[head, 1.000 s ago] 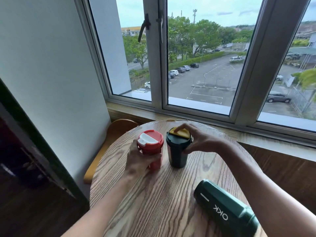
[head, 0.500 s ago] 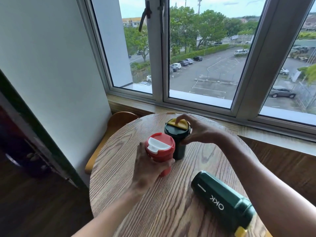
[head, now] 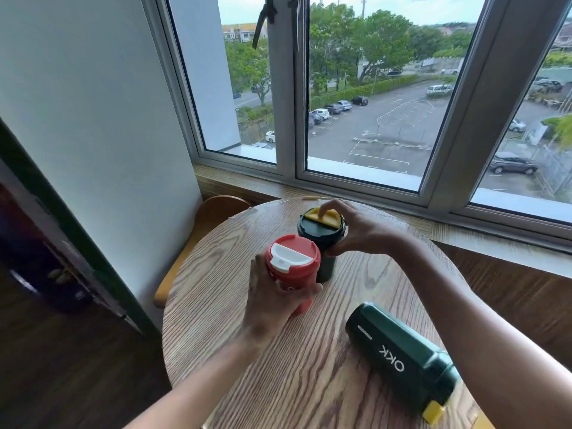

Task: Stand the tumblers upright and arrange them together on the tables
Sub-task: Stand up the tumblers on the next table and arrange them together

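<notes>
Round wood table (head: 309,366) by the window. Left hand (head: 272,301) is wrapped around the body of the red tumbler (head: 294,267), thumb across the front; it's upright, mid-table, w/ a white flip lid. Can't tell if its base is down on the wood or just off it.

Right hand (head: 356,230) is closed on the dark green tumbler (head: 322,233) just behind the red one, on the far side: fingers on the rim, one fingertip on the yellow lid tab. The two cups look touching or nearly so.

A third green tumbler (head: 405,357) lies on its side, near right, well apart from the pair, lid end toward the near edge.

Handling, my guess: rigid, smooth-walled, prob light if empty, so a bit slippery. Take hold around the mid body, not the flip lid, which may pop. The lying one is round, so it could roll; grab mid-barrel, tip base down, set it beside the others.
</notes>
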Demonstrator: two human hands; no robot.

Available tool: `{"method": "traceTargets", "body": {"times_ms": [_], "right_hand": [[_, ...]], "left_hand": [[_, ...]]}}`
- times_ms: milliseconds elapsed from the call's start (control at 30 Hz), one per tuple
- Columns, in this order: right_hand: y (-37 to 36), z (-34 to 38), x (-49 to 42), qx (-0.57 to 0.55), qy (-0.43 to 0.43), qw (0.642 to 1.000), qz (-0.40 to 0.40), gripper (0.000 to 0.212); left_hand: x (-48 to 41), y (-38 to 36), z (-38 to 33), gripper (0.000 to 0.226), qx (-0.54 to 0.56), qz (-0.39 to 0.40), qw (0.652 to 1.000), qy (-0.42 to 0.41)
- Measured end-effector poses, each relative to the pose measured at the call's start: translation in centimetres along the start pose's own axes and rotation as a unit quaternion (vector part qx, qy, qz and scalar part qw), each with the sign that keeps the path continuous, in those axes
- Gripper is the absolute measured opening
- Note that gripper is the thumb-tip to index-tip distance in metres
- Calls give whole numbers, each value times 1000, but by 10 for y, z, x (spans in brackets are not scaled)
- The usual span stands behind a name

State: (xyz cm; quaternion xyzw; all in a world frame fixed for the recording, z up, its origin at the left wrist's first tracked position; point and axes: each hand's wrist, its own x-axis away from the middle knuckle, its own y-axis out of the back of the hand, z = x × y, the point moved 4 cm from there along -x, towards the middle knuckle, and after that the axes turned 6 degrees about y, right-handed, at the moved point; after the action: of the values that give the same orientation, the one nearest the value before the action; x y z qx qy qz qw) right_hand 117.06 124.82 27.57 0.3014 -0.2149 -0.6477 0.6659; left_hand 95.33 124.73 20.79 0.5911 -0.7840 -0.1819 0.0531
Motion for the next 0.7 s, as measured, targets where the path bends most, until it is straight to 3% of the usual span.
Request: {"method": "traceTargets", "body": {"times_ms": [133,233,367,433,567,700], "right_hand": [[-1,1,4,0,-9,1000,9,71],[-2,2,7,0,-16,1000,15,71],[1,4,18,-57,-26,998,5,74],[7,5,28,-79,-28,996,-41,76],[21,5,62,-70,-61,987,-130,62],[16,2,109,-11,-129,991,-36,36]], "left_hand": [[5,-1,4,115,31,37,999,-11],[11,2,2,108,121,58,990,-33],[1,22,-10,84,94,-50,993,-60],[-15,30,-22,66,112,-58,990,-58],[-54,32,-49,44,62,42,995,-60],[-77,22,-70,42,-36,161,982,-88]]}}
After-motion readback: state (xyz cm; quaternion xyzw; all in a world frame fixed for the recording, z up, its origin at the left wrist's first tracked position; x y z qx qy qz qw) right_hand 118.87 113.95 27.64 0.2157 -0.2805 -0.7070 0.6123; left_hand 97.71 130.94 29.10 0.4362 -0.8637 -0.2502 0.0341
